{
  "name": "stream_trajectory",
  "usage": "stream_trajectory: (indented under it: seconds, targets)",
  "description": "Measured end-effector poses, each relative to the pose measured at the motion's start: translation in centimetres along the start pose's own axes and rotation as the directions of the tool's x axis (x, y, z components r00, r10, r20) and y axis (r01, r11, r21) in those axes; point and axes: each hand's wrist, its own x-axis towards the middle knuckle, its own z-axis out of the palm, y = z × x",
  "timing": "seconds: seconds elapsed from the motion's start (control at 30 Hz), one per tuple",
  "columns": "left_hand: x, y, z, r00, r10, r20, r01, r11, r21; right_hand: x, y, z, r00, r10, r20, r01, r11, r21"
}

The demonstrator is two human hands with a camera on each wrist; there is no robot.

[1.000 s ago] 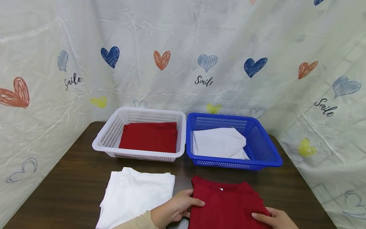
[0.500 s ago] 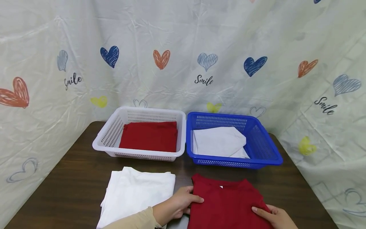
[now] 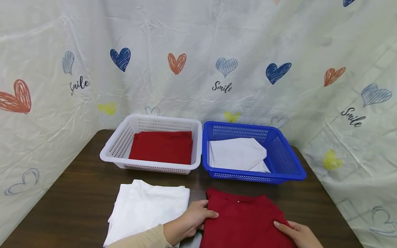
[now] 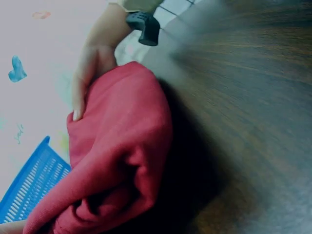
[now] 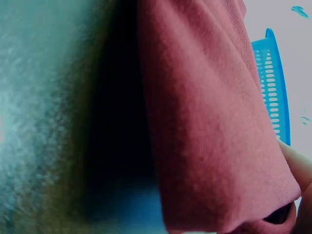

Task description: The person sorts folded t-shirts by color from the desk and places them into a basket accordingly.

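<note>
A folded red shirt [image 3: 245,220] is held up by its two sides at the front of the table in the head view, its neckline with a small white tag facing away. My left hand [image 3: 195,218] pinches its left edge, thumb on top and fingers underneath. At the right edge my right hand [image 3: 296,234] grips the cloth the same way. In the left wrist view the shirt [image 4: 117,136] hangs in loose folds over the dark tabletop. The right wrist view is mostly filled by the red cloth [image 5: 209,117].
Folded white cloth [image 3: 152,206] lies on the dark table [image 3: 62,210] left of the shirt. Behind stand a white basket [image 3: 155,166] holding folded red cloth [image 3: 161,148] and, touching or nearly touching it, a blue basket [image 3: 285,158] with folded white cloth [image 3: 237,153]. A patterned curtain [image 3: 198,86] surrounds the table.
Both hands keep their grip on the red shirt. The shirt and left hand have shifted very slightly left, and less of the white neck tag shows.
</note>
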Motion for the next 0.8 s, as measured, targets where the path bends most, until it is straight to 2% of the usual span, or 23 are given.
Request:
stream_trajectory:
  seconds: [0.1,0.33,0.5,0.8]
  targets:
    - [-0.1,0.2,0.0,1.0,0.004,0.0,-0.004,1.0,-0.011,-0.2,-0.4,0.0,1.0,0.001,-0.028,-0.001,1.0,-0.021]
    - [-0.4,0.5,-0.2,1.0,-0.017,0.001,0.017,1.0,-0.007,-0.5,-0.7,-0.3,1.0,-0.028,0.004,0.028,0.999,-0.025]
    - [-0.9,0.6,-0.3,0.999,-0.041,0.007,0.042,0.999,-0.03,-0.8,-1.1,0.0,0.999,-0.02,-0.03,0.019,0.999,-0.035]
    - [-1.9,2.5,-0.5,1.0,-0.004,0.017,0.004,1.0,-0.026,-1.8,-2.3,0.0,0.998,-0.065,-0.012,0.065,0.997,0.032]
